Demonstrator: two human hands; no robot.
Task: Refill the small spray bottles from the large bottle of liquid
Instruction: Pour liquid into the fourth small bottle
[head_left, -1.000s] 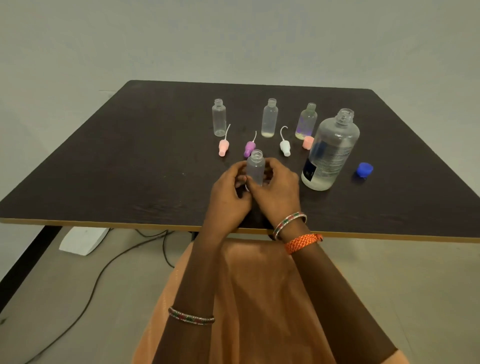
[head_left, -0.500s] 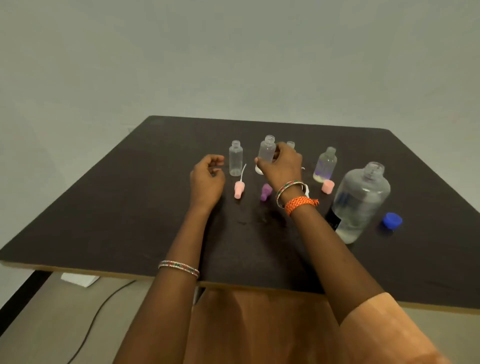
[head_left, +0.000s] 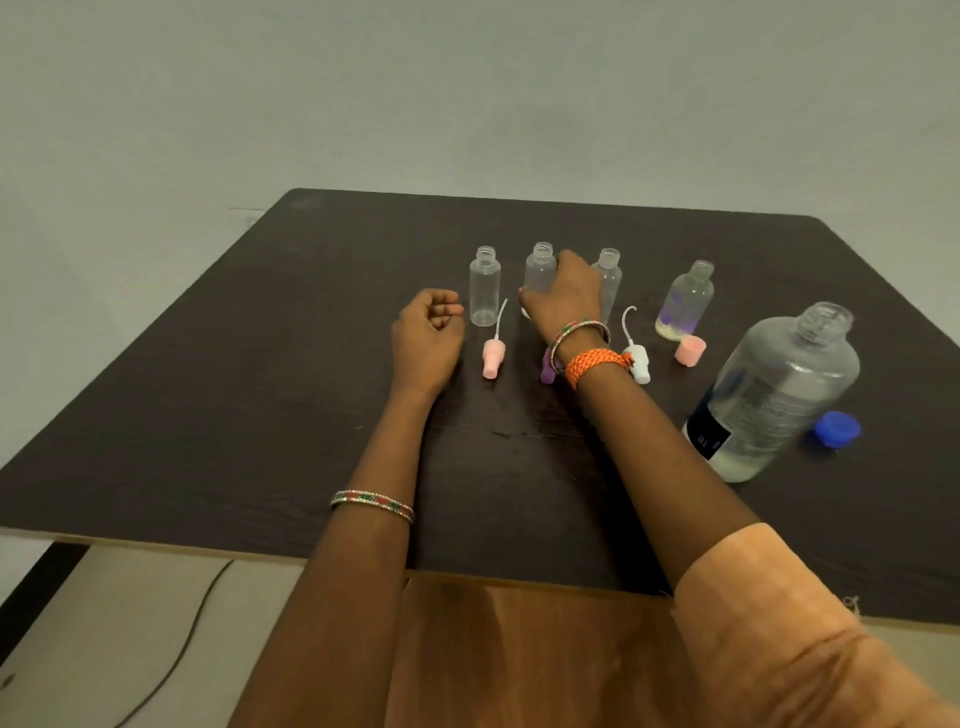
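**Right hand on second small bottle; left hand idle**

Four uncapped small bottles stand in a row toward the far edge of the tabletop. Right hand grips the second small bottle from the left, fingers curled round its body; bottle upright, its base hidden by the hand. Left hand rests on the tabletop just left of the first small bottle, fingers loosely curled, holding nothing. Third small bottle partly hidden behind the right hand. Fourth small bottle holds a little liquid. Large bottle, uncapped, stands near the right edge; its blue cap lies just beside it. Pink spray head, white spray head and pink cap lie just nearer than the row.
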